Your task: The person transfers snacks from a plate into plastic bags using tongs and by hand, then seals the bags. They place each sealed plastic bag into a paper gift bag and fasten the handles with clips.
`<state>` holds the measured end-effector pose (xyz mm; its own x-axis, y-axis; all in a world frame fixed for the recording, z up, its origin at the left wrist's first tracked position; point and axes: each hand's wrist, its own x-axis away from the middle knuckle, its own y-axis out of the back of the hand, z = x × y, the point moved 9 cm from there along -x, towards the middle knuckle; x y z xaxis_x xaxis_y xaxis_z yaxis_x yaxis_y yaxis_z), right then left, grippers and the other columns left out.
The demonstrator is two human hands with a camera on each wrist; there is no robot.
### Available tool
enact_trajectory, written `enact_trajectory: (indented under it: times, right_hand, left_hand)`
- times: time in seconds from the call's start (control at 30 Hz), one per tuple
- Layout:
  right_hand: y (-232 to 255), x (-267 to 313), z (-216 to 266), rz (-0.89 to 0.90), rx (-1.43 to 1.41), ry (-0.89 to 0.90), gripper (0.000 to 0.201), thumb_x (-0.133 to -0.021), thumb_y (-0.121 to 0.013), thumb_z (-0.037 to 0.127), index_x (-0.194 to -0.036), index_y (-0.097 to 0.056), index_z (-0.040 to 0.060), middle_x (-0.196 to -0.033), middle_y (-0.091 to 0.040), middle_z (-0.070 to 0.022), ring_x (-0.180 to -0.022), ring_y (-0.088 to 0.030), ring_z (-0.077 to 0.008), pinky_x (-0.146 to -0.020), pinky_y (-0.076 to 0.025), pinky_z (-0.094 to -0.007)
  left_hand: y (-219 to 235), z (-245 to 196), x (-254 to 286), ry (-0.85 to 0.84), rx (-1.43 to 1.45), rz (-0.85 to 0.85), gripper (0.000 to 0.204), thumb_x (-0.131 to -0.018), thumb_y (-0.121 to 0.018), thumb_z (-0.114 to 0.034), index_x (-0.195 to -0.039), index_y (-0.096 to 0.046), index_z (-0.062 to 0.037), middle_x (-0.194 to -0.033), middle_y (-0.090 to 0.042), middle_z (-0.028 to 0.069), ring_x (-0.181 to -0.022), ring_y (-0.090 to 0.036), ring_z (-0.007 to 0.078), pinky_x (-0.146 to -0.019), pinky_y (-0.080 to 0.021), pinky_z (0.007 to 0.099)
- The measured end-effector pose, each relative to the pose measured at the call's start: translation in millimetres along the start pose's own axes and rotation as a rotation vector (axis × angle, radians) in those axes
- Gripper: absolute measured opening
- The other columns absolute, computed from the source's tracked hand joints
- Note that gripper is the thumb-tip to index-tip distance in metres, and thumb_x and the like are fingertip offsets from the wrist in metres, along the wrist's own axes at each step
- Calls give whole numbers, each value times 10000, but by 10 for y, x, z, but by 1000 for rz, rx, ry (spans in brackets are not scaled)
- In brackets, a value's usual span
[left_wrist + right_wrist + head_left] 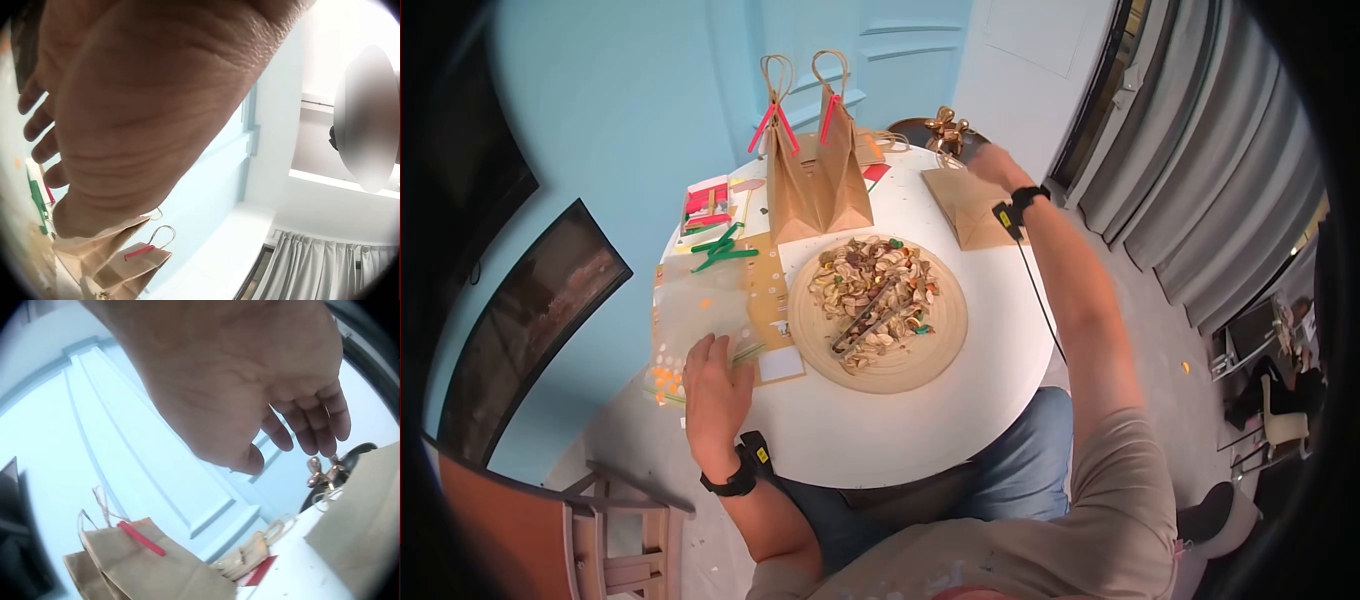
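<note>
My left hand point(718, 390) is at the left side of the table, its fingertips at the edge of a clear zip bag point(690, 315) with orange and white dots. Loosely bent and holding nothing, my right hand point(250, 381) hovers over a folded kraft paper bag point(965, 215) at the far right. Between the hands is a round wooden plate point(945, 360) heaped with dried petals and slices that look like potpourri point(900, 275). A pair of tongs point(865, 318) lies across the heap.
Two upright kraft bags point(795, 195) with red ties stand at the back. Green strips point(725, 250) and a box with red pieces point(707, 208) lie at the left. A shiny balloon-dog figure point(945, 130) stands behind the table, near a grey curtain point(1175, 150).
</note>
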<state>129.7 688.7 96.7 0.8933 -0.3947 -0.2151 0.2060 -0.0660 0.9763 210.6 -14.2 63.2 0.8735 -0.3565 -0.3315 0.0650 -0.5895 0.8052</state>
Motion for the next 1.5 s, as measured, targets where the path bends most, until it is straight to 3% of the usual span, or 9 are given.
enact_trajectory:
  times: [0.07, 0.3, 0.4, 0.63, 0.8, 0.97, 1.07, 1.27, 1.5]
  right_hand:
    - [-115, 515, -26, 9, -191, -61, 377, -971, -634, 213, -1244, -840, 54, -1301, -797, -252, -1280, -733, -424, -1114, -556, -525]
    - [-399, 1050, -53, -108, 88, 26, 298, -915, -707, 107, -1177, -842, 153, -1111, -829, -129, -1177, -744, -349, -1096, -476, -604]
    - [3, 1136, 29, -25, 122, 49, 253, -935, -686, 112, -1110, -865, 146, -1129, -828, -104, -1185, -717, -321, -1073, -458, -531]
    - [1865, 2084, 568, -460, -39, 233, 177, -985, -650, 39, -1062, -809, 50, -997, -796, -127, -1084, -720, -344, -1096, -476, -485]
    - [2685, 3449, 1318, -758, -137, 562, 232, -858, -710, -85, -1054, -743, 35, -1029, -737, -132, -1067, -681, -370, -1114, -502, -488]
    - [2590, 4682, 2055, -736, -193, 844, 271, -816, -768, -56, -1069, -793, 37, -1109, -771, -103, -1144, -743, -307, -1101, -553, -557]
    - [2402, 5088, 2254, -687, -221, 907, 248, -847, -766, -10, -1087, -809, 38, -1141, -780, -107, -1161, -745, -315, -1103, -553, -551]
    - [2107, 5190, 2264, -622, -290, 885, 277, -829, -769, -6, -1101, -809, 30, -1153, -778, -116, -1168, -735, -324, -1093, -544, -549]
    - [2108, 4694, 1918, -738, -256, 701, 308, -805, -728, -74, -1095, -761, 25, -1138, -751, -144, -1123, -721, -377, -1034, -547, -519]
  left_hand:
    - [33, -50, 4, -7, -5, -18, 514, -952, -791, -140, -1410, -695, 74, -1522, -634, 339, -1431, -581, 503, -1232, -442, 553]
    - [38, -188, -20, -41, -14, -45, 510, -942, -797, -118, -1402, -696, 77, -1518, -637, 336, -1426, -585, 504, -1228, -449, 547]
    - [50, -308, -37, -86, 5, -61, 496, -941, -795, -101, -1393, -696, 77, -1517, -642, 326, -1426, -585, 504, -1224, -456, 545]
    - [225, -746, -41, -191, 207, -193, 399, -964, -791, -83, -1329, -711, 57, -1463, -691, 277, -1370, -637, 470, -1181, -498, 513]
    - [160, -863, 31, -140, 533, -158, 292, -1034, -771, -93, -1287, -727, 48, -1415, -723, 229, -1276, -727, 383, -1101, -565, 470]
    - [-423, -1121, 103, -143, 1526, 383, 500, -1187, -553, -344, -1463, -653, 60, -1429, -720, 153, -1252, -734, 289, -1075, -576, 401]
    - [-265, -1147, 174, 118, 1875, 82, 566, -1173, -542, -329, -1540, -577, 101, -1450, -713, 161, -1298, -712, 276, -1104, -563, 405]
    - [-90, -1091, 172, -14, 1662, 272, 490, -1115, -572, -174, -1504, -597, 123, -1381, -736, 179, -1273, -715, 248, -1082, -550, 343]
    - [-205, -1026, 105, -127, 1692, 355, 474, -1178, -561, -296, -1454, -618, 84, -1301, -767, 228, -1007, -795, 276, -847, -635, 390]
